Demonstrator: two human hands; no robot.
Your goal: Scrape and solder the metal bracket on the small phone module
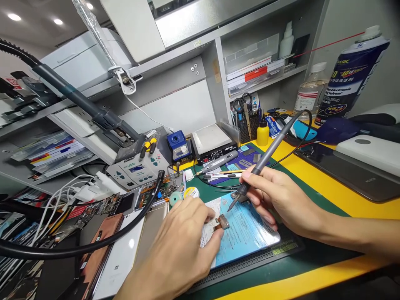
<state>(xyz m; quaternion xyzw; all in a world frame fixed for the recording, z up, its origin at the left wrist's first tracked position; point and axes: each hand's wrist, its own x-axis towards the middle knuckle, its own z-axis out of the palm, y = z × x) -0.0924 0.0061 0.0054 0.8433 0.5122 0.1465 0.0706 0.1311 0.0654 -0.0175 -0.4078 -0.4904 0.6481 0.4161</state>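
My right hand [278, 196] grips a soldering iron [273, 146] like a pen, its tip pointing down and left. Just below the tip is a small metal part with a brown flex cable [223, 221], lying on a blue-and-white printed sheet or pad [246, 241]. My left hand [184, 246] rests at the left of this pad, thumb and forefinger curled around the flex cable part and steadying it. The iron tip appears slightly apart from the part. Under the pad lies a dark perforated plate [231, 271] on the green mat [318, 212].
A black hose [103, 246] curves across the left, over several phones [120, 250]. Behind stand a rework station [137, 168], a heating plate [212, 143] and a yellow bottle [263, 132]. Tweezers and a pen-like tool [220, 161] lie beyond the pad. A spray can [350, 79] stands right.
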